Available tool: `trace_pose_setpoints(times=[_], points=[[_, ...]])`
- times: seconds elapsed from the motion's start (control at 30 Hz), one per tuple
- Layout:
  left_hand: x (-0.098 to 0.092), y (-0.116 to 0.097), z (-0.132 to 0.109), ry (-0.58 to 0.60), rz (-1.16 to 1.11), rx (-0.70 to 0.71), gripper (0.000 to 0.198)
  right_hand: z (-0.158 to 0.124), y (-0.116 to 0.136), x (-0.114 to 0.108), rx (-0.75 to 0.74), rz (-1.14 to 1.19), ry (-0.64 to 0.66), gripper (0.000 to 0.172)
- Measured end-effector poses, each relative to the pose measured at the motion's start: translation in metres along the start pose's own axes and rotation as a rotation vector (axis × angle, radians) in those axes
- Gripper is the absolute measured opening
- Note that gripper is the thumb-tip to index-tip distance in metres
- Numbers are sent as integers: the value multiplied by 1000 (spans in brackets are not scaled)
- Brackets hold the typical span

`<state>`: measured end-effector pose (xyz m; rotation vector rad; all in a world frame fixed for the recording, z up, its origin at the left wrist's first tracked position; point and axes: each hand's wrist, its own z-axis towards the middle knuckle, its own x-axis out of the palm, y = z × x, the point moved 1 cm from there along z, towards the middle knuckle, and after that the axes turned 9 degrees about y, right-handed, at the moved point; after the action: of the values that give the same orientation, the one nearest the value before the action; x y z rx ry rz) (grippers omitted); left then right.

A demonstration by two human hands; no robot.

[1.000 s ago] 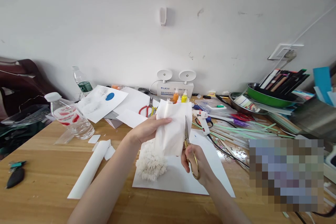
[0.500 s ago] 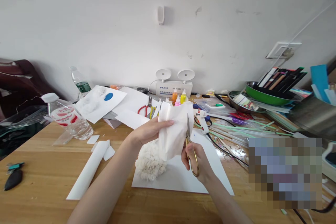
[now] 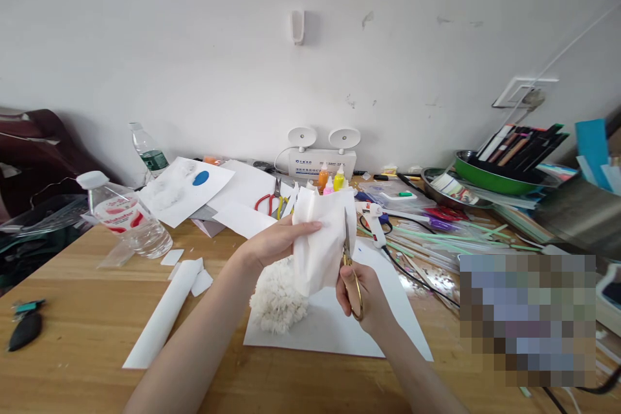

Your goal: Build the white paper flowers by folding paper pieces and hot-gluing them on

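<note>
My left hand (image 3: pixel 272 240) pinches a folded white tissue (image 3: pixel 317 252) by its left side, thumb on top, and holds it upright above the table. Gold-handled scissors (image 3: pixel 346 249) are in my right hand (image 3: pixel 363 291), fingers through the loops. Their blades point up and lie against the tissue's right part, near its edge. Below the tissue, a fluffy white ruffled bundle (image 3: pixel 277 297) rests on a white paper sheet (image 3: pixel 339 336). The tissue hides part of the bundle.
Left stand a water bottle (image 3: pixel 129 217) and a rolled white paper (image 3: pixel 162 317). Behind are red-handled pliers (image 3: pixel 264 202), small paint bottles (image 3: pixel 338 178) and a white glue gun (image 3: pixel 372 220). A green bowl of markers (image 3: pixel 499 174) and scattered straws lie right. A blurred patch covers the lower right.
The scissors' handles have drawn closer together in my right hand, so the blades have closed somewhat on the tissue. My left hand and the tissue have hardly moved.
</note>
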<state>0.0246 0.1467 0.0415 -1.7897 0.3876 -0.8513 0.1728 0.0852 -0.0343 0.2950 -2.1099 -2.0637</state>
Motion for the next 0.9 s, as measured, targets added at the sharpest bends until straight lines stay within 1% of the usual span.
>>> trace_pose_setpoints(times=[0.33, 0.47, 0.57, 0.63, 0.73, 0.9], points=[[0, -3, -3, -26, 26, -8, 34, 0, 2, 1, 34, 13, -14, 57], [-1, -6, -3, -108, 36, 96, 38, 0, 7, 2, 35, -3, -23, 59], [0, -7, -3, -123, 13, 135, 37, 1, 8, 2, 46, 3, -11, 59], [1, -7, -2, -137, -8, 131, 34, 1, 6, 1, 54, 3, -5, 59], [2, -6, -1, -187, -33, 121, 31, 0, 4, 1, 44, 8, 8, 60], [3, -5, -1, -225, -36, 73, 32, -3, 3, 0, -30, -11, 11, 61]])
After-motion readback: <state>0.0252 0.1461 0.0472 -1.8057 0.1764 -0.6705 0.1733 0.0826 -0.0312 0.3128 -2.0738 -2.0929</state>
